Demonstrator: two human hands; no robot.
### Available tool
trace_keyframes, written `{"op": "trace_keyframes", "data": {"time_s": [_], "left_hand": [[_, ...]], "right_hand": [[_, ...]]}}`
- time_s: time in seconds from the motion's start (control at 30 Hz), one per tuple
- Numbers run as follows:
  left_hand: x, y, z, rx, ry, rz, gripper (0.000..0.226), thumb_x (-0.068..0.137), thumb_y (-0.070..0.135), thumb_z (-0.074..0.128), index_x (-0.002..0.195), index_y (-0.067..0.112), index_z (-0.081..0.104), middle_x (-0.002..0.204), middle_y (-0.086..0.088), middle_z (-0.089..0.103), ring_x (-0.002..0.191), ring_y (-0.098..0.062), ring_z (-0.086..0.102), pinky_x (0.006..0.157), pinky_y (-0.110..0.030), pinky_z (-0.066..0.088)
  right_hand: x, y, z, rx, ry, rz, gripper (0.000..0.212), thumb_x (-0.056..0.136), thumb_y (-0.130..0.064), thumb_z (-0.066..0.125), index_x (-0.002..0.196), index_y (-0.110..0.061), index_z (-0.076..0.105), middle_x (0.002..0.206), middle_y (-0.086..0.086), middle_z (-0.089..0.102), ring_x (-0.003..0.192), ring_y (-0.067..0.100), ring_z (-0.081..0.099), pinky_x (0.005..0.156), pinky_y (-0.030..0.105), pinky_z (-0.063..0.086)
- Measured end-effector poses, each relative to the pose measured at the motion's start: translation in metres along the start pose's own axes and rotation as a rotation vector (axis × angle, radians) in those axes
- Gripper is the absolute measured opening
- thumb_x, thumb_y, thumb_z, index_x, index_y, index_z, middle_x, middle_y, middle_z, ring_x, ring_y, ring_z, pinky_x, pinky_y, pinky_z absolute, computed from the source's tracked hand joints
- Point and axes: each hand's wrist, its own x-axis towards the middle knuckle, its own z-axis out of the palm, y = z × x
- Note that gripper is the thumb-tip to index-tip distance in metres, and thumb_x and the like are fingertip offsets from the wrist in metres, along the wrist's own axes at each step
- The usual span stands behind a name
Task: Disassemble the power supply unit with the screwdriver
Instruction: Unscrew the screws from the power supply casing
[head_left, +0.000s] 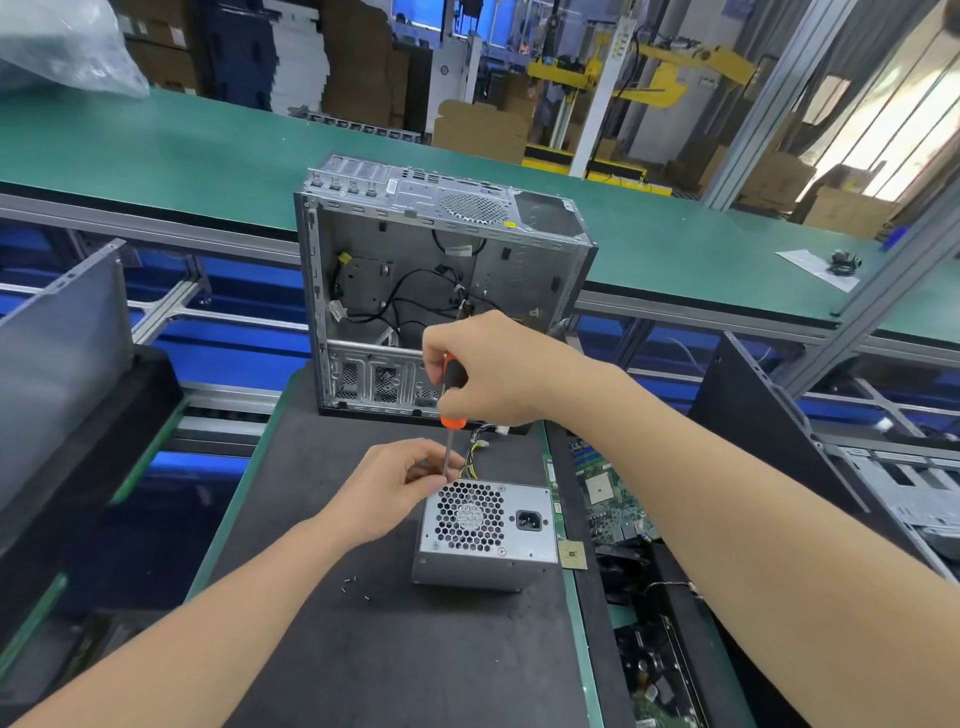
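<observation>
- While the right hand grips the screwdriver by its orange-and-black handle, fingers wrapped closed around it, the shaft runs almost straight down to the far left top corner of the power supply unit.
- Left hand is at that same corner, thumb and fingertips pinched in around the shaft tip, seemingly steadying the bit or a screw. Can't see the screw head itself; fingers cover it.
- PSU sits on the dark mat, fan grille and power socket facing up, cable bundle trailing out the far side toward the open PC case standing just behind.
- Three small loose screws lie on the mat near the left of the unit, so my read is part of the fasteners are already out.
- Doing this step well: keep the shaft square to the panel, push down firmly before turning so the bit doesn't cam out, let the left fingers guide only, not carry load.
- Unit isn't clamped; it could skid or twist on the mat. Bracing the housing with the left palm would help.
- Catch the screw as it comes free and drop it with the others.
- Circuit boards are stacked just right of the unit; keep the tool clear.
- Writing: yellow sticker on the case, white tags on its cables, none legible. No brand readable on the PSU.
</observation>
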Motion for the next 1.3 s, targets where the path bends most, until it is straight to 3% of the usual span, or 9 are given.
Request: {"op": "trace_keyframes", "data": {"time_s": [0.23, 0.37, 0.57, 0.7, 0.83, 0.97, 1.07, 1.13, 1.3], "left_hand": [[0.011, 0.002, 0.006, 0.159, -0.026, 0.000, 0.039, 0.097, -0.008, 0.061, 0.083, 0.028, 0.066, 0.110, 0.010, 0.070, 0.100, 0.007, 0.064, 0.087, -0.006, 0.045], [0.014, -0.005, 0.009, 0.223, -0.056, 0.002, 0.044, 0.098, -0.006, 0.059, 0.087, 0.037, 0.065, 0.107, 0.018, 0.066, 0.103, 0.006, 0.061, 0.091, -0.007, 0.045], [0.021, -0.010, 0.007, 0.267, -0.114, -0.059, 0.027, 0.101, 0.003, 0.056, 0.102, 0.025, 0.071, 0.100, 0.031, 0.059, 0.100, 0.007, 0.061, 0.084, -0.005, 0.043], [0.022, -0.002, 0.005, 0.288, -0.139, -0.081, 0.030, 0.099, -0.002, 0.049, 0.101, 0.018, 0.072, 0.093, 0.016, 0.062, 0.092, -0.001, 0.063, 0.079, -0.002, 0.043], [0.024, 0.004, 0.006, 0.302, -0.181, -0.063, 0.026, 0.100, -0.003, 0.053, 0.110, 0.014, 0.070, 0.102, 0.007, 0.058, 0.093, -0.002, 0.062, 0.081, 0.001, 0.041], [0.016, 0.008, -0.004, 0.226, -0.121, -0.019, 0.022, 0.097, 0.002, 0.068, 0.109, 0.020, 0.071, 0.108, 0.006, 0.063, 0.099, 0.003, 0.068, 0.090, -0.011, 0.050], [0.005, 0.007, -0.012, 0.051, -0.093, -0.088, 0.028, 0.097, -0.002, 0.065, 0.113, 0.021, 0.069, 0.110, 0.000, 0.074, 0.106, -0.004, 0.074, 0.094, -0.018, 0.054], [0.001, 0.005, -0.011, 0.058, -0.059, -0.118, 0.025, 0.099, 0.001, 0.063, 0.108, 0.024, 0.071, 0.108, 0.006, 0.078, 0.104, -0.004, 0.074, 0.094, -0.020, 0.053], [-0.001, 0.006, -0.006, 0.153, 0.003, -0.127, 0.020, 0.095, 0.014, 0.070, 0.091, 0.034, 0.073, 0.096, 0.019, 0.078, 0.090, 0.000, 0.074, 0.077, -0.006, 0.049]], "right_hand": [[-0.007, 0.003, -0.004, 0.017, 0.044, 0.019, 0.015, 0.081, -0.022, 0.069, 0.094, -0.019, 0.062, 0.086, -0.009, 0.065, 0.073, 0.002, 0.052, 0.056, 0.024, 0.039], [-0.010, 0.005, -0.003, -0.003, 0.062, 0.012, 0.016, 0.082, -0.022, 0.069, 0.096, -0.018, 0.062, 0.086, -0.009, 0.064, 0.074, 0.004, 0.051, 0.055, 0.020, 0.035], [-0.012, 0.006, 0.000, 0.032, 0.098, 0.037, 0.016, 0.081, -0.021, 0.067, 0.095, -0.017, 0.060, 0.086, -0.004, 0.066, 0.078, 0.014, 0.056, 0.062, 0.031, 0.047], [-0.015, 0.008, 0.003, 0.035, 0.131, 0.032, 0.017, 0.081, -0.022, 0.066, 0.095, -0.016, 0.060, 0.084, -0.003, 0.065, 0.080, 0.019, 0.059, 0.069, 0.035, 0.053], [-0.018, 0.011, 0.007, 0.054, 0.166, 0.059, 0.018, 0.081, -0.024, 0.067, 0.094, -0.016, 0.059, 0.085, -0.002, 0.066, 0.081, 0.021, 0.062, 0.070, 0.037, 0.056], [-0.020, 0.015, 0.009, 0.084, 0.209, 0.093, 0.019, 0.079, -0.026, 0.067, 0.093, -0.017, 0.058, 0.083, -0.004, 0.064, 0.077, 0.012, 0.057, 0.063, 0.033, 0.051], [-0.020, 0.018, 0.007, 0.089, 0.256, 0.121, 0.018, 0.078, -0.027, 0.068, 0.088, -0.019, 0.057, 0.080, -0.006, 0.062, 0.074, 0.013, 0.056, 0.058, 0.031, 0.045], [-0.021, 0.019, 0.007, 0.091, 0.263, 0.134, 0.018, 0.078, -0.028, 0.068, 0.088, -0.019, 0.056, 0.080, -0.005, 0.063, 0.073, 0.016, 0.059, 0.057, 0.030, 0.046], [-0.021, 0.020, 0.011, 0.087, 0.242, 0.144, 0.018, 0.079, -0.029, 0.067, 0.090, -0.019, 0.057, 0.083, -0.003, 0.064, 0.076, 0.017, 0.060, 0.058, 0.031, 0.049]]}}
